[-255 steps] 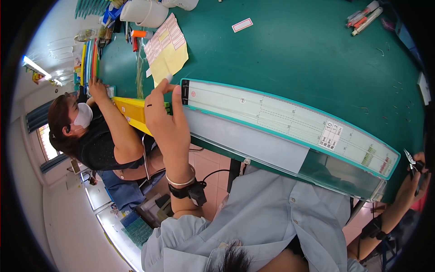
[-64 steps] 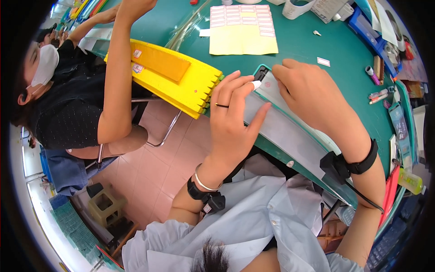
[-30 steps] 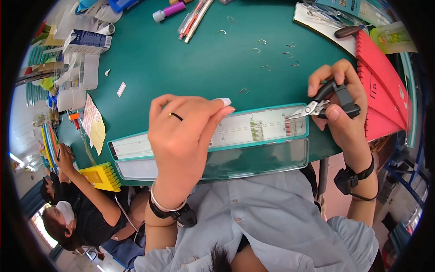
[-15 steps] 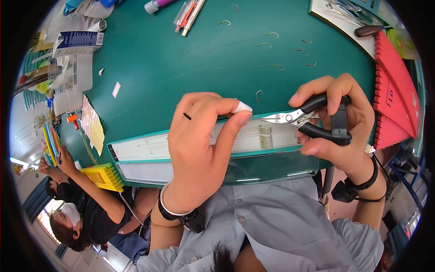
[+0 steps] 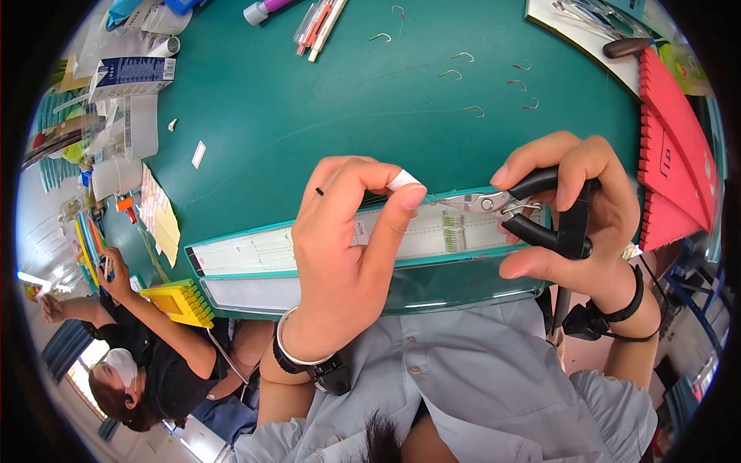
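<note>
My left hand (image 5: 340,247), its index fingertip wrapped in white tape, is closed in a pinch of thumb and index finger. Whatever sits in that pinch is too small to make out. Small pliers (image 5: 571,224) with black handles and narrow silver jaws are in my right hand (image 5: 602,177). Their tips reach to just beside the left fingertips. Beneath both hands lies a long, shallow teal case (image 5: 324,266) with its clear lid folded toward me. A row of small green-shanked fish hooks (image 5: 454,233) lies on its white lined insert.
Several loose fish hooks (image 5: 472,110), some with thin line, lie on the green table (image 5: 255,154). Pens (image 5: 320,27) are at the far side. A red foam piece (image 5: 671,154) stands at right, a yellow one (image 5: 176,301) at left, near a co-worker's hand (image 5: 116,274).
The pliers' tips have come left, up to my left fingertips. A hook that lay on the table just beyond the case no longer shows there.
</note>
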A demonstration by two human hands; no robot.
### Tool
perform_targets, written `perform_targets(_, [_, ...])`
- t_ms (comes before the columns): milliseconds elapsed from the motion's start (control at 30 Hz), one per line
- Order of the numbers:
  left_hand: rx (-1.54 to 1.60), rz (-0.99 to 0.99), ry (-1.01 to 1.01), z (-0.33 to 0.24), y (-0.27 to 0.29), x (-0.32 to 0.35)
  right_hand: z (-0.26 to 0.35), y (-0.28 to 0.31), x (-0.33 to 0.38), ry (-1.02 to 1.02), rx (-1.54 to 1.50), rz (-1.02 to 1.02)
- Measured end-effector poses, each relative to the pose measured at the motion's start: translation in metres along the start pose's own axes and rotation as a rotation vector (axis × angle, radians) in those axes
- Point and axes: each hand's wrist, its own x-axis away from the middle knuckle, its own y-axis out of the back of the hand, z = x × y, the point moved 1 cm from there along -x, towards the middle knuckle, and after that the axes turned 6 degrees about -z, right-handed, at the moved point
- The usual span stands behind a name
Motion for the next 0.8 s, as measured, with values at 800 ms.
perform_targets(800, [-0.64,0.353,-0.488,0.008,0.03,0.056,0.011,0.002,0.001,-0.095,0.235,0.006])
